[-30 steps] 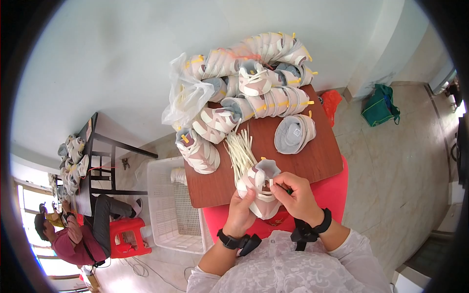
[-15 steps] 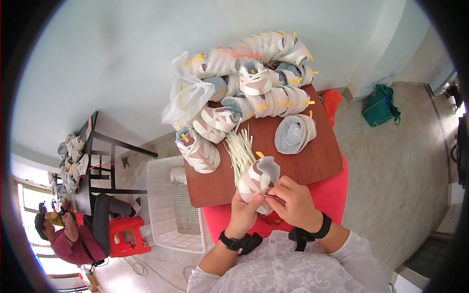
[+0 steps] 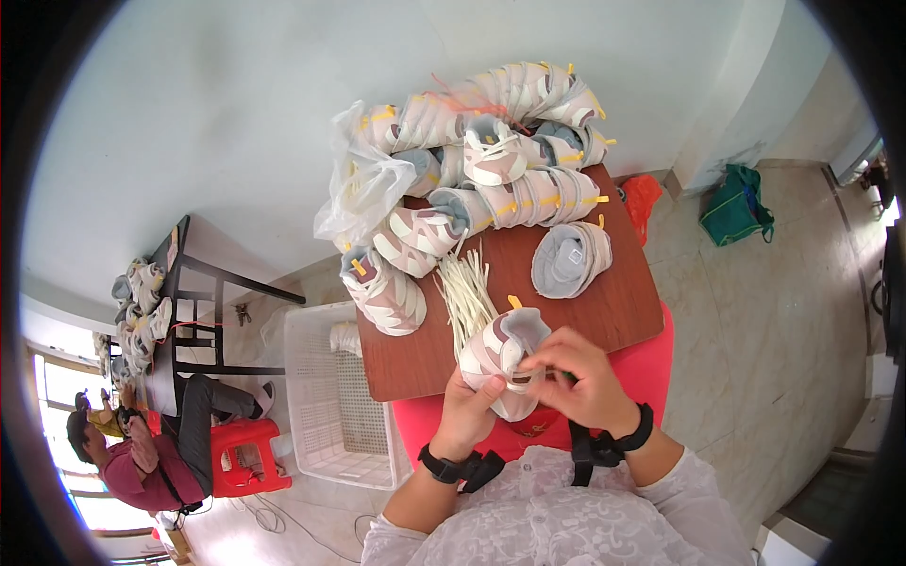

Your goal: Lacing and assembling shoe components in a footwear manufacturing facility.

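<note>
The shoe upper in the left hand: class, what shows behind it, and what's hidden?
Behind the shoe upper, pale laces lie on the brown table. Their near ends and part of the table's near edge are covered from view.

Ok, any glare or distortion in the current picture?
In the head view, windows at far left are washed out and the floor at lower left glares; in the same view, corners go black and edges bow, while the shoe in the left hand shows no strong glare.

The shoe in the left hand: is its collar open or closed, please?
Open: the left hand holds the shoe with its grey inner lining in plain view.
</note>
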`<state>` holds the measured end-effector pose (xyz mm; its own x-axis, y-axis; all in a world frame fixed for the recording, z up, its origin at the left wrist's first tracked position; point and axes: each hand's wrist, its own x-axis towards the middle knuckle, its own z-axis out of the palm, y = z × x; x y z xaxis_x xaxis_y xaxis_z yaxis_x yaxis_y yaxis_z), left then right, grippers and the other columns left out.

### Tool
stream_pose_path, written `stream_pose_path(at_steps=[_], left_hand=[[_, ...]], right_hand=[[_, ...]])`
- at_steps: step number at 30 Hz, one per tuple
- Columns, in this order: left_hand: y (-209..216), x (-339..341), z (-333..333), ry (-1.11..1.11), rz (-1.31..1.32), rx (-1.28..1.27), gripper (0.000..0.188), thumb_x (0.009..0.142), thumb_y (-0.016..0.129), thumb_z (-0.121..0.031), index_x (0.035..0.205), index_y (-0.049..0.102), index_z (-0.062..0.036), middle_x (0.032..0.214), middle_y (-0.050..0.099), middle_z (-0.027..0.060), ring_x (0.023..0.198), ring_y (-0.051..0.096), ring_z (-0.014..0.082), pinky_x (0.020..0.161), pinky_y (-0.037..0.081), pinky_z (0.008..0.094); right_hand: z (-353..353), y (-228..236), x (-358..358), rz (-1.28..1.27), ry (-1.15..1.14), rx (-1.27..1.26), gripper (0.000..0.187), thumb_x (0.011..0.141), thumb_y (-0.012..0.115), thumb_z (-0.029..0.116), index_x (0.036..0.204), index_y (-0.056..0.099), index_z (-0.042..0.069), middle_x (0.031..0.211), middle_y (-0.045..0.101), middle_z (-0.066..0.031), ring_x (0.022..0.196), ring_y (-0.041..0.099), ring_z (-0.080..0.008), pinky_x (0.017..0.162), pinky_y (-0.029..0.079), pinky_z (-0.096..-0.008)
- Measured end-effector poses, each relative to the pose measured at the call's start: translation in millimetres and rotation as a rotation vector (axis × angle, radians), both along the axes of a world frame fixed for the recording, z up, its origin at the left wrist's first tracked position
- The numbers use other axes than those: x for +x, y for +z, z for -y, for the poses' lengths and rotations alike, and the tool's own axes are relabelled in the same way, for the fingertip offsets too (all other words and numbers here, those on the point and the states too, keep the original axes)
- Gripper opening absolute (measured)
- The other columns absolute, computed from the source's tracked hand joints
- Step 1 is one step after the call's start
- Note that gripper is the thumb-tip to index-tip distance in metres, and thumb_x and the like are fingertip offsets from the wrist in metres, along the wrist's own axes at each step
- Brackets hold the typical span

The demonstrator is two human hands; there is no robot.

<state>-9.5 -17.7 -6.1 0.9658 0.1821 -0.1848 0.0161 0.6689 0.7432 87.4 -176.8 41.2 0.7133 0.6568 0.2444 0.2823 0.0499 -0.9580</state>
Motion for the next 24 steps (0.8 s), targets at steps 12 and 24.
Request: stream_pose_path(at_steps=[12, 24], left_hand=[[2.1, 4.3, -1.7, -0.070, 0.018, 0.094, 0.057, 0.084, 0.070, -0.021, 0.130, 0.043, -0.0027, 0.123, 0.055, 0.0061, 0.110, 0.054, 0.0161, 0.094, 0.044, 0.0331], [16.2, 4.1, -0.3, -0.258, -0.092, 0.295, 0.051, 0.082, 0.067, -0.001, 0.128, 0.045, -0.0034, 0.118, 0.057, 0.0034, 0.108, 0.054, 0.0124, 0.093, 0.045, 0.0307]], right_hand=[[7.3, 5.0, 34.6, 0.238, 0.145, -0.243, 0.015, 0.075, 0.070, 0.016, 0.083, 0.068, 0.004, 0.092, 0.054, -0.0092, 0.073, 0.059, -0.0278, 0.065, 0.048, -0.0382], [3.9, -8.6, 22.3, 0.101, 0.014, -0.299, 0.016, 0.071, 0.064, 0.008, 0.085, 0.064, 0.000, 0.085, 0.054, -0.0098, 0.071, 0.057, -0.0291, 0.063, 0.046, -0.0372]])
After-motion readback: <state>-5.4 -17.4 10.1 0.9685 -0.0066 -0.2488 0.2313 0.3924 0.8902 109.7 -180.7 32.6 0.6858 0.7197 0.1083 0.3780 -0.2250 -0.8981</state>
